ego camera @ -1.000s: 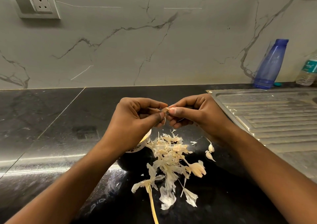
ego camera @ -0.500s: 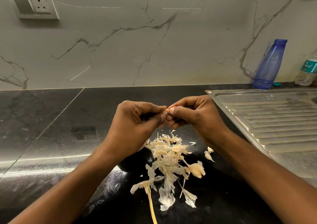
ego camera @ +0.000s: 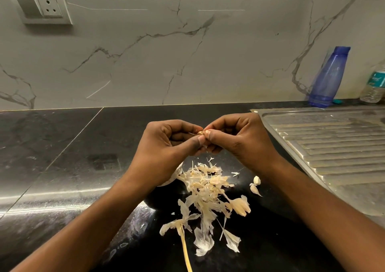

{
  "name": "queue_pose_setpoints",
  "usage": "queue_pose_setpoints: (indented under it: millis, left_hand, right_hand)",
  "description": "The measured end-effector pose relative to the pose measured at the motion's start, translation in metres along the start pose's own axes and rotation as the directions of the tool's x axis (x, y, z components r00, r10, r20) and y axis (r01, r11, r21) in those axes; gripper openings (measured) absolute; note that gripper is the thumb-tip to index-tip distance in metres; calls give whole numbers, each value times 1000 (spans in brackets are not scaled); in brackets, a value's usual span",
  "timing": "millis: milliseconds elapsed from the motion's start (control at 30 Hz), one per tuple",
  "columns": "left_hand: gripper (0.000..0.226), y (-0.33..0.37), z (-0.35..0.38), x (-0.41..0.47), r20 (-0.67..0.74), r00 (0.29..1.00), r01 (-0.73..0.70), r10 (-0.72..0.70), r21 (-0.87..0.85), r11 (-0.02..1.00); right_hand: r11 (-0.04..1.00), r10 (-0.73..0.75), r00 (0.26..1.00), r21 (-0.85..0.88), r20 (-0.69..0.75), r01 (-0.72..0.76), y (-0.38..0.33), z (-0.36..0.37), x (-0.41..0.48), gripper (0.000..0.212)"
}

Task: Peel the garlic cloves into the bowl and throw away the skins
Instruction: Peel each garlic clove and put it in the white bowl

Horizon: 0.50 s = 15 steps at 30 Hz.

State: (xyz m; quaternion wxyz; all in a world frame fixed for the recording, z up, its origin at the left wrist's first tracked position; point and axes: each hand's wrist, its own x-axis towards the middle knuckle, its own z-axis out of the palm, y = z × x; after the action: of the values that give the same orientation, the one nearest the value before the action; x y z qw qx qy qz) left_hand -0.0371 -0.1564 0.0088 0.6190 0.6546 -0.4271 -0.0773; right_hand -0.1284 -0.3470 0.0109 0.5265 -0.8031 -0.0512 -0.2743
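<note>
Pinching a garlic clove between left hand and right hand, we seem midway: skins litter the worktop unbinned, two cloves lie right of centre.

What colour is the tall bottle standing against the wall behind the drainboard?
Translucent blue bottle, cap included; the head view, the only one, shows it.

Open passage is offered along the left of the counter, from the near edge to the wall. The near middle is littered with skins, flanked by a bowl just left and two cloves just right. The right is taken up by the drainboard, backed by a blue bottle and a clear bottle.
</note>
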Motion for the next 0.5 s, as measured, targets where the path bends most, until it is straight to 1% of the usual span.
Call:
queue_pose_setpoints:
  millis: [100,167,233,367,500]
  left_hand:
    - [22,-1,2,1,-7,1000,11,-11,-15,1000]
    - [20,-1,3,0,-19,1000,10,-10,-15,1000]
    - [20,0,3,0,-20,1000,-3,3,3,1000]
    - [28,3,0,0,19,1000,-17,16,43,999]
    - [22,0,2,0,4,1000,-21,20,78,997]
  right_hand:
    - [1000,-7,1000,1,-5,7,-2,-1,0,14]
    - [1000,-5,1000,8,-10,5,-1,-2,1,10]
    - [1000,-12,1000,-2,-14,12,1,-2,1,9]
    - [999,-15,1000,-33,0,15,1,-1,1,11]
    - [999,-16,1000,-38,23,17,1,-2,1,13]
